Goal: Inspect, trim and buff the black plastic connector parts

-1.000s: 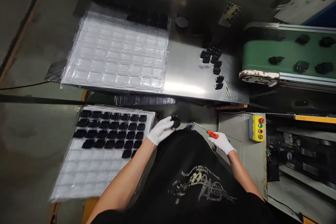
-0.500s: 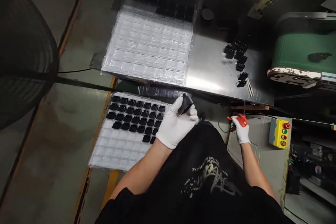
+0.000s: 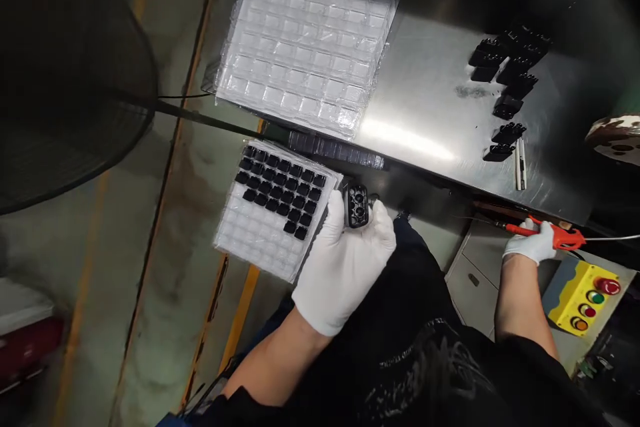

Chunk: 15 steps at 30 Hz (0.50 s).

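My left hand (image 3: 337, 270), in a white glove, grips a small black plastic part (image 3: 357, 205) between thumb and fingers. The part's face with round recesses is turned up toward me. Off to the right, my gloved right hand (image 3: 529, 245) is wrapped round a red air blow gun (image 3: 568, 238). A thin hose leads away from the gun, and its nozzle points left toward the left hand, well apart from the part. Just left of the held part lies a clear tray (image 3: 253, 230), its upper rows filled with similar black parts.
A stack of clear compartment trays (image 3: 300, 47) lies on the steel table (image 3: 415, 100). More black parts (image 3: 507, 107) stand there beside thin white sticks (image 3: 521, 163). A yellow button box (image 3: 583, 297) sits at right; a large round fan (image 3: 75, 93) is at left.
The black part has been turned so its recessed face shows. My right hand has turned the blow gun, whose nozzle now points left. The view has shifted.
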Each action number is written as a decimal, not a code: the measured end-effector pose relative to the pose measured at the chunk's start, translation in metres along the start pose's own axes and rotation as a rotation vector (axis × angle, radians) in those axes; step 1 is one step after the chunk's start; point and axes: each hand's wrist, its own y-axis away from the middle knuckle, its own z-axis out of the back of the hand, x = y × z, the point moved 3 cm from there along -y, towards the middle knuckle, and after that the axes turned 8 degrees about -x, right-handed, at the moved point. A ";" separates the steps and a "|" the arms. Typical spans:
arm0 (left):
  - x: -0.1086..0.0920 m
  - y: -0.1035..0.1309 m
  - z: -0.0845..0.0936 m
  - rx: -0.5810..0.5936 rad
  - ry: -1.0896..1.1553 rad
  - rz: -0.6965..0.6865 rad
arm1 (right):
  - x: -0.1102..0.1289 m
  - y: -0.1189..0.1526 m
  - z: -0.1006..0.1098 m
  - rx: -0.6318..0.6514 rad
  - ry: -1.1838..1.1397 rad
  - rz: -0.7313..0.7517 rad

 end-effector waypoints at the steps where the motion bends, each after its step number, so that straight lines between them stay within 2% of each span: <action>1: 0.006 -0.002 0.001 0.000 -0.009 -0.035 | -0.002 -0.008 -0.006 -0.014 -0.033 -0.015; 4: 0.023 -0.007 0.004 -0.007 0.003 -0.100 | -0.011 -0.025 -0.020 -0.029 -0.097 -0.068; 7: 0.039 -0.007 0.007 0.017 0.022 -0.071 | -0.025 -0.032 -0.027 0.010 -0.083 -0.182; 12: 0.057 0.004 0.001 0.093 -0.085 -0.098 | -0.054 -0.033 -0.028 0.159 0.104 -0.390; 15: 0.057 0.002 0.005 0.135 -0.149 -0.147 | -0.069 -0.031 -0.030 0.279 0.289 -0.445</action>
